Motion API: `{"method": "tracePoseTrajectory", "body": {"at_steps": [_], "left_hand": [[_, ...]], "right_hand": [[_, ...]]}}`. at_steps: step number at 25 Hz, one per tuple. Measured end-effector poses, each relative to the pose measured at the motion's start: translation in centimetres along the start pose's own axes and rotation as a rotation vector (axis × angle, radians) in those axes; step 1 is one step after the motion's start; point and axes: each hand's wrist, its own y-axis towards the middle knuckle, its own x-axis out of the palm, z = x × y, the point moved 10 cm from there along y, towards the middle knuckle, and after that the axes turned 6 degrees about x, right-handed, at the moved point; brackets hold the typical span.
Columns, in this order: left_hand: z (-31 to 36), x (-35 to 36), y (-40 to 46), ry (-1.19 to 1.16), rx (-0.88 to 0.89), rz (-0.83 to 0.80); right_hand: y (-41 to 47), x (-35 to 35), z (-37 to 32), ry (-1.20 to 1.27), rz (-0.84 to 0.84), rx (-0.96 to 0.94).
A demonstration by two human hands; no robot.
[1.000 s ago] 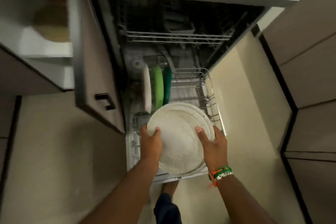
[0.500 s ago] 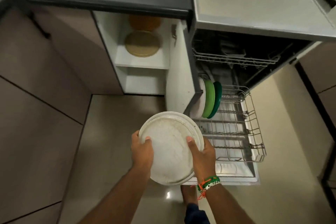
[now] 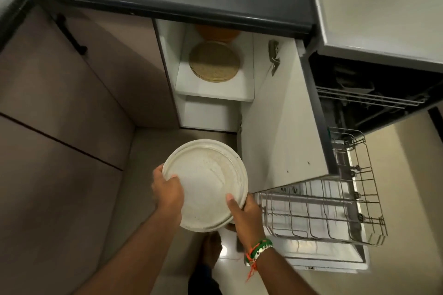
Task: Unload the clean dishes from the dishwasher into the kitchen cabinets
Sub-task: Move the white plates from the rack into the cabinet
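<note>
I hold a stack of white plates over the floor in front of the open lower cabinet. My left hand grips the stack's left rim, thumb on top. My right hand grips the right rim, thumb on the plate face. On the cabinet's upper shelf lies a tan round plate with an orange dish behind it. To the right, the dishwasher's lower rack is pulled out and looks bare where it shows. The cabinet door hides the rack's far left end.
The open white cabinet door stands between the cabinet and the dishwasher, close to the plates' right edge. A dark countertop edge overhangs the cabinet. Brown cabinet fronts fill the left. The dishwasher's upper rack sits inside the machine.
I have lifted the white plates out of the rack and carried them left, round the cabinet door, toward the open cabinet. My view has turned left with them.
</note>
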Motion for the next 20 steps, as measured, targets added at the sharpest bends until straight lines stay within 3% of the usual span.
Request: {"method": "tracePoseTrajectory", "body": {"at_steps": [3, 8, 13, 17, 20], "left_hand": [[3.1, 3.2, 5.0, 0.154, 0.045, -0.055], [4.5, 7.7, 12.2, 0.199, 0.071, -0.111], [0.5, 13.3, 21.9, 0.371, 0.15, -0.317], [-3.5, 19.9, 32.9, 0.524, 0.319, -0.346], [-6.2, 24.1, 40.5, 0.494, 0.376, -0.334]], "right_hand": [[4.7, 1.8, 1.0, 0.003, 0.014, 0.166], [14.4, 3.4, 1.1, 0.031, 0.071, 0.327], [26.3, 3.9, 5.6, -0.047, 0.166, 0.333], [39.3, 5.8, 9.3, -0.18, 0.217, 0.25], [49.2, 7.4, 9.5, -0.301, 0.251, 0.13]]}}
